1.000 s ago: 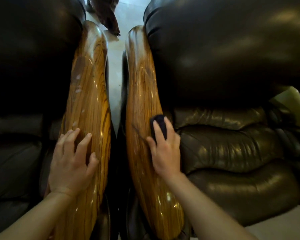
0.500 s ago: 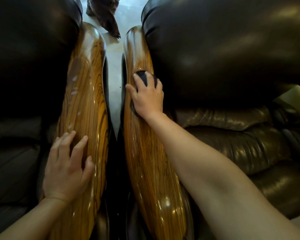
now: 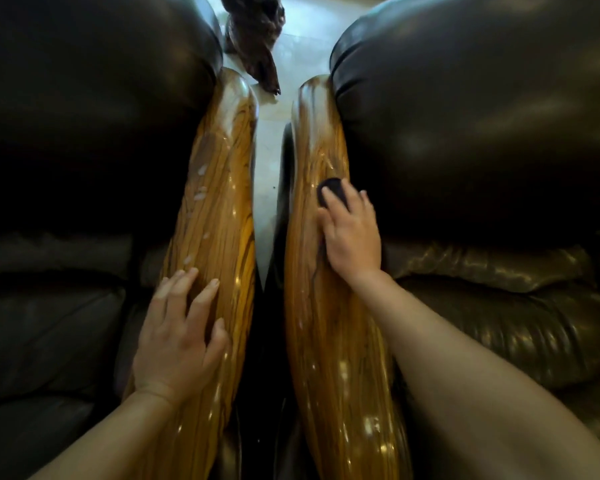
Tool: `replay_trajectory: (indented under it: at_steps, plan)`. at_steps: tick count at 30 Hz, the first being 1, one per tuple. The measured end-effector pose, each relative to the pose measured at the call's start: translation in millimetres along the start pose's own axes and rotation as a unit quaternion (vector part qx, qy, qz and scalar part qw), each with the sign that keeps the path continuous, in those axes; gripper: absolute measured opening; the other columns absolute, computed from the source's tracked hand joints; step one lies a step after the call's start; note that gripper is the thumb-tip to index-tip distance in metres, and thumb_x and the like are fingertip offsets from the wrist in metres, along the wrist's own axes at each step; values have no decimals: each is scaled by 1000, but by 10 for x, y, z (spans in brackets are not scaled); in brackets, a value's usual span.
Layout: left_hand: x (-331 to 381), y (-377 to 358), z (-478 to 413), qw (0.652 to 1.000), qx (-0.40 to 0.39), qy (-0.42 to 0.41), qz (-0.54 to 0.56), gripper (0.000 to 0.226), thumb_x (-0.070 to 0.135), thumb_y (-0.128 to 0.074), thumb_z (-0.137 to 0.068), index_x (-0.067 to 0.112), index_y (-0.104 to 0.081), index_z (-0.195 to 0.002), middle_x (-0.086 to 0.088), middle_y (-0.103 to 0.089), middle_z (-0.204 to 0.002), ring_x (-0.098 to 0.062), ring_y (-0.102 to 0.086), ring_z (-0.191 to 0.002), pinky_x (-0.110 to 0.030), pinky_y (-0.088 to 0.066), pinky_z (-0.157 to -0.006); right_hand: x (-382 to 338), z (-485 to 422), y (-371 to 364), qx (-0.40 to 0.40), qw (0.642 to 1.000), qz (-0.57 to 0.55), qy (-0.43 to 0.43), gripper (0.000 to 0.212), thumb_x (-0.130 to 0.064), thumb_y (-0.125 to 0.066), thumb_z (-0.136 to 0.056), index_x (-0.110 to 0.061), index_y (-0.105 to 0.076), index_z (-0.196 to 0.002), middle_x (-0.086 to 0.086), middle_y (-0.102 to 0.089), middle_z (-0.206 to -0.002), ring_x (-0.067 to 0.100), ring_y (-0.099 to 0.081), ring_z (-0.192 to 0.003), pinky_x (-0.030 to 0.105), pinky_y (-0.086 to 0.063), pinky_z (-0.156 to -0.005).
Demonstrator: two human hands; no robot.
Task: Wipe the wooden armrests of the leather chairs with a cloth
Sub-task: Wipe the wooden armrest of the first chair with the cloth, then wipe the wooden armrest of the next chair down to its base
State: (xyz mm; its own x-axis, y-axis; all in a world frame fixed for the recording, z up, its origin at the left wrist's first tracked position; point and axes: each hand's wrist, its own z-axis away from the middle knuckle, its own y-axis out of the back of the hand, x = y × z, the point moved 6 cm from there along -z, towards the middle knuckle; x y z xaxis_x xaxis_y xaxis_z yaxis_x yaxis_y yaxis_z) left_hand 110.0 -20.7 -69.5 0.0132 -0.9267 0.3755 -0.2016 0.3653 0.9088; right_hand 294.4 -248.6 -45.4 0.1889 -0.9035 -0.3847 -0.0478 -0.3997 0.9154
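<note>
Two glossy striped wooden armrests run side by side away from me. My right hand (image 3: 352,233) presses a small dark cloth (image 3: 331,192) flat onto the right armrest (image 3: 321,320), about halfway along it; only the cloth's far edge shows past my fingers. My left hand (image 3: 179,337) lies flat with fingers spread on the near part of the left armrest (image 3: 219,216), holding nothing. Pale smudges dot the left armrest beyond my fingers.
Dark leather chair backs (image 3: 482,116) and cushions (image 3: 499,306) flank the armrests on both sides. A narrow gap between the armrests shows pale tiled floor (image 3: 267,174). A dark brown carved object (image 3: 257,39) stands on the floor beyond the gap.
My right hand slid the cloth up the right armrest from its middle toward the far end, and now sits slightly nearer again. My left hand has stayed on the left armrest.
</note>
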Motion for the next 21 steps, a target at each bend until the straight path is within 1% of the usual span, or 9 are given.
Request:
replay_trajectory:
  at_steps: [2, 3, 8, 10, 12, 14, 16, 19, 21]
  plan:
    - [-13, -11, -10, 1000, 7, -3, 0, 56, 35, -47, -86, 9, -56, -135, -21, -45, -143, -43, -39, -136, -57, -32, -113, -102, -59, -87, 25, 999, 20, -23, 46, -44, -37, -105, -26, -51, -146, 5, -36, -161, 41, -25, -148, 54, -21, -121]
    - [-14, -16, -10, 1000, 7, -5, -2, 56, 35, -48, -86, 9, -56, -135, -22, -46, -143, -42, -39, -136, -57, -32, -112, -182, 42, -100, 42, 998, 36, -5, 46, -43, -37, -105, -24, -54, -143, 6, -40, -158, 41, -29, -146, 54, -24, -120]
    - [-15, 5, 7, 1000, 1, -16, 10, 52, 34, -50, -89, 12, -56, -136, -19, -45, -145, -38, -38, -139, -56, -32, -114, -470, 1069, -120, 8, 969, 45, 242, 29, -37, -58, -100, -20, -73, -118, 4, -57, -144, 38, -42, -139, 54, -37, -111]
    - [-50, 55, 43, 999, 9, -23, 21, 47, 33, -50, -91, 13, -57, -133, -17, -45, -146, -34, -35, -142, -54, -30, -116, -473, 1103, -5, 12, 968, 24, 251, 26, -39, -61, -97, -21, -76, -109, 1, -65, -132, 32, -54, -124, 51, -47, -98]
    - [-167, 90, 141, 1000, 12, -17, 17, 44, 33, -49, -94, 13, -57, -133, -14, -43, -148, -30, -32, -145, -53, -29, -117, -583, 937, 137, 22, 980, -59, 191, 28, -39, -60, -98, -20, -76, -109, -2, -67, -124, 23, -59, -110, 45, -52, -90]
    - [-332, 88, 267, 1000, -3, -1, 4, 48, 37, -45, -96, 15, -51, -138, -12, -37, -153, -28, -25, -149, -51, -29, -118, -856, 727, 235, 15, 974, -179, 140, 30, -38, -57, -98, -20, -72, -115, -6, -65, -124, 14, -60, -112, 40, -53, -94]
    - [-446, 45, 370, 1000, -25, -1, 0, 54, 42, -42, -97, 18, -43, -146, -9, -30, -158, -25, -19, -151, -49, -29, -117, -1208, 584, 212, 24, 960, -239, 141, 30, -36, -56, -99, -21, -70, -119, -9, -63, -126, 7, -58, -117, 33, -51, -99]
    - [-473, 10, 410, 999, -37, -5, 7, 58, 44, -41, -97, 19, -37, -149, -8, -26, -161, -23, -15, -152, -45, -26, -118, -1651, 464, -69, -3, 963, -206, 171, 30, -33, -58, -99, -20, -69, -124, -4, -60, -136, 13, -52, -130, 30, -41, -110]
    - [-448, 28, 406, 999, -29, -14, 10, 57, 42, -43, -97, 17, -39, -148, -10, -28, -160, -24, -17, -152, -45, -24, -120, -1788, 558, -313, -27, 967, -111, 229, 30, -33, -57, -99, -21, -69, -123, 1, -58, -142, 23, -45, -140, 42, -34, -118]
